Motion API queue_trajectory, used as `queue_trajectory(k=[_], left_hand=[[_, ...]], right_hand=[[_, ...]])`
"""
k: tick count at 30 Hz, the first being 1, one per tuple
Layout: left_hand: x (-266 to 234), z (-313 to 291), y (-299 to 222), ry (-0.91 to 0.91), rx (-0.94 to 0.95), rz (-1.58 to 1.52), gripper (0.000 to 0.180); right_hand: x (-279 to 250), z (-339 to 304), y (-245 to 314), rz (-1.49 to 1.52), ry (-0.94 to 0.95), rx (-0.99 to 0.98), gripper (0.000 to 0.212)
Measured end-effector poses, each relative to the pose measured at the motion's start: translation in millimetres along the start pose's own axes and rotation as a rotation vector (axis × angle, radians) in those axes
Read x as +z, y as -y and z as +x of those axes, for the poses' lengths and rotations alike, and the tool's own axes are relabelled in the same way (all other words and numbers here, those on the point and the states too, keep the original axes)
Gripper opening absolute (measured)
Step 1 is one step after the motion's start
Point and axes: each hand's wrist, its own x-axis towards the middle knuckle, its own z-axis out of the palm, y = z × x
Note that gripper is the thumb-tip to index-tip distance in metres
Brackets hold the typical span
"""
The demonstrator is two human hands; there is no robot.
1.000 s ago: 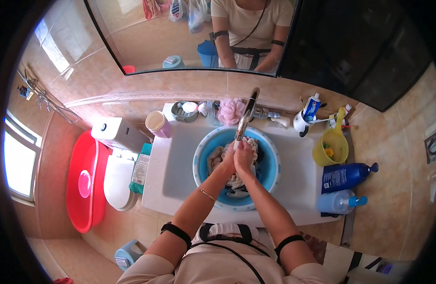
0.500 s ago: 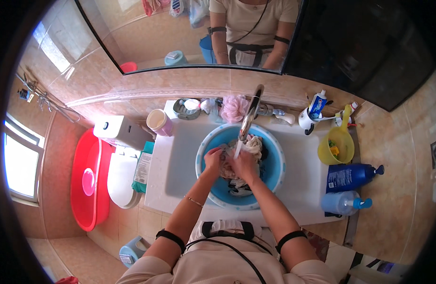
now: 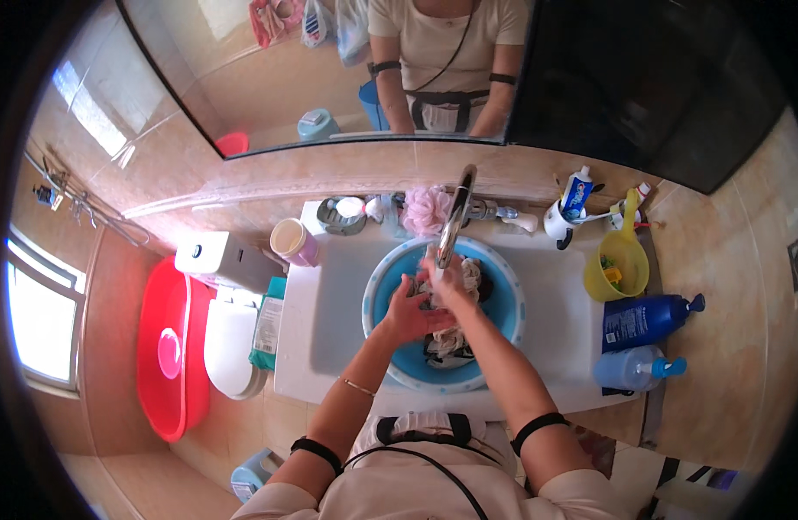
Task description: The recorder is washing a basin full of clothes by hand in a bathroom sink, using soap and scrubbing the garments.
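Observation:
A blue basin [image 3: 370,299] with a pale spotted rim stands in the white sink [image 3: 330,321]. Wet clothes [image 3: 451,342], mostly cream with some dark cloth, lie in it. Over the basin's left part my left hand [image 3: 414,314] is open, its fingers spread and no cloth in them. My right hand [image 3: 447,279] is close beside it, above the clothes and just below the chrome faucet [image 3: 456,217]. Water and blur at its fingertips hide whether those fingers hold anything.
A pink bath puff [image 3: 426,211], soap dish [image 3: 342,217] and pink-white cup [image 3: 293,242] line the back ledge. At right are a toothbrush mug [image 3: 558,221], yellow dipper [image 3: 616,264], dark blue bottle [image 3: 646,321] and light blue pump bottle [image 3: 629,369]. A red tub [image 3: 169,390] stands beside the toilet [image 3: 230,347].
My left hand has come off the clothes and its fingers have spread. My right hand has risen from the clothes toward the faucet spout. The whole view has shifted slightly.

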Motion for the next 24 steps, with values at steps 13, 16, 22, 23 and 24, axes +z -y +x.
queue_trajectory(k=[13,16,22,23,24], left_hand=[[-8.6,42.5,-7.1,0.241,0.403,0.22,0.036],[10.0,27.1,-0.6,0.129,0.32,0.33,0.043],[-26.3,39.6,1.9,0.366,0.542,0.152,0.049],[-71.6,61.5,-7.6,0.511,0.595,0.243,0.047],[-116.7,80.2,-17.6,0.658,0.658,0.338,0.044]], right_hand=[[-24.9,-16.7,-23.4,-0.532,-0.652,-0.702,0.037],[-24.0,9.3,-50.3,0.253,0.031,-0.138,0.027],[11.2,-64.6,-3.8,-0.287,-0.293,-0.579,0.015],[24.6,-79.8,-0.9,-0.283,-0.271,-0.658,0.012],[40.8,-87.2,-11.8,-0.229,-0.218,-0.716,0.013]])
